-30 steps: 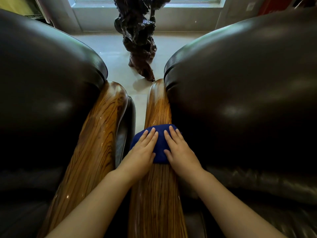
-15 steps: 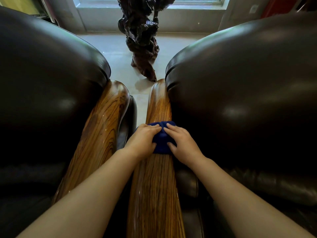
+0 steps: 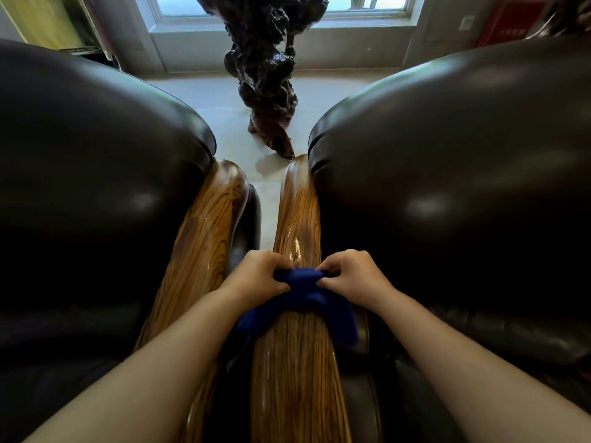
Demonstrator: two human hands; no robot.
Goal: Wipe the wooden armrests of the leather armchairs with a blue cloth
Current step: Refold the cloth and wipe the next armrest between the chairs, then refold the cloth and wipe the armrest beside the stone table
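Two dark leather armchairs stand side by side, each with a glossy striped wooden armrest. The blue cloth point(image 3: 303, 295) is bunched and draped over the right chair's armrest point(image 3: 299, 225), its ends hanging down both sides. My left hand point(image 3: 257, 274) pinches the cloth's left part with curled fingers. My right hand point(image 3: 353, 276) pinches its right part the same way. The left chair's armrest point(image 3: 204, 231) lies bare beside them.
The left armchair's leather back point(image 3: 96, 174) and the right armchair's back point(image 3: 457, 174) bulge on either side. A dark gnarled wooden sculpture point(image 3: 267, 75) stands on the pale tiled floor beyond the armrests, in front of a window.
Both hands went from lying flat on the spread cloth to gripping it with curled fingers. The cloth is now gathered into a bunch, its ends hanging off both sides of the armrest.
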